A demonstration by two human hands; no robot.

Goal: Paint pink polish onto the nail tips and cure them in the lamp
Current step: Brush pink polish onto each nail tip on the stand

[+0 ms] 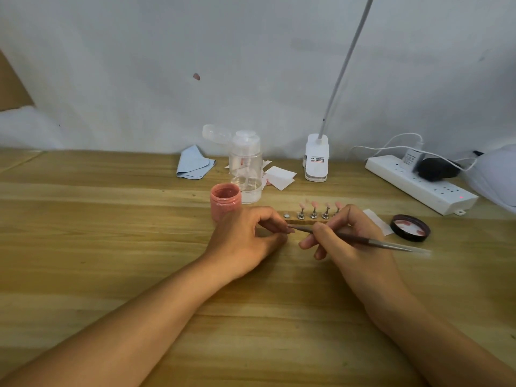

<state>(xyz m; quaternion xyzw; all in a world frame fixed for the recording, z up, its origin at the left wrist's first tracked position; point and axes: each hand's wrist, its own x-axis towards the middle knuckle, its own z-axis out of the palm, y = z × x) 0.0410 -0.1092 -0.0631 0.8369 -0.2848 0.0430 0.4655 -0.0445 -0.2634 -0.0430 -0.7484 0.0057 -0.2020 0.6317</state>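
Pale grey-white wall (251,65) across the whole upper half, softly and evenly lit, one small reddish smudge (196,76) on it. Brown panel (11,88) at the far left edge, possibly cardboard. Below, a light wooden table (97,233), grain running sideways. A clip-on desk light (317,163) stands against the wall, its thin arm rising out of view.

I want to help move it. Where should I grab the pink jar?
Hold the pink jar round its side wall, coming from the left: its mouth is open and upright, and the clear pump bottle stands close on its right.
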